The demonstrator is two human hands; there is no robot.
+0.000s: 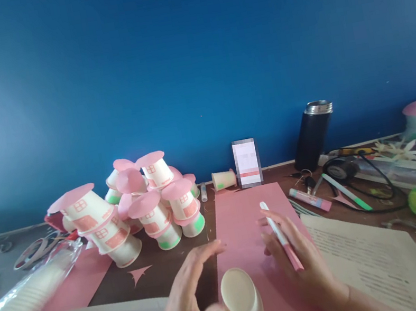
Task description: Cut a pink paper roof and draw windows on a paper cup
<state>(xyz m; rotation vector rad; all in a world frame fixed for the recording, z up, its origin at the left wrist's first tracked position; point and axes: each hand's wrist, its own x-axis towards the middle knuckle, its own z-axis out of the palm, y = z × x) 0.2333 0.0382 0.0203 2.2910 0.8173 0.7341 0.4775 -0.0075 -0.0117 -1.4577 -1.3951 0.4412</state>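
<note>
An upside-down white paper cup (238, 295) stands on a sheet of pink paper (248, 212). My left hand (191, 298) is beside it on the left, open, with fingers spread and the thumb at the cup's side; whether the thumb presses on it I cannot tell. In my right hand (295, 252) is a white marker with a pink end (280, 234), held between the fingers above the pink paper. To the left are stacked paper cups (150, 219) with pink paper tops and pink doors and windows drawn on them.
A dark bottle (314, 134) stands by the blue wall, near a phone-like card (248, 164). On the right lie a glue stick (310, 199), a green-tipped marker (347, 191) and a printed sheet (375, 260). A sleeve of cups (36, 298) is at left.
</note>
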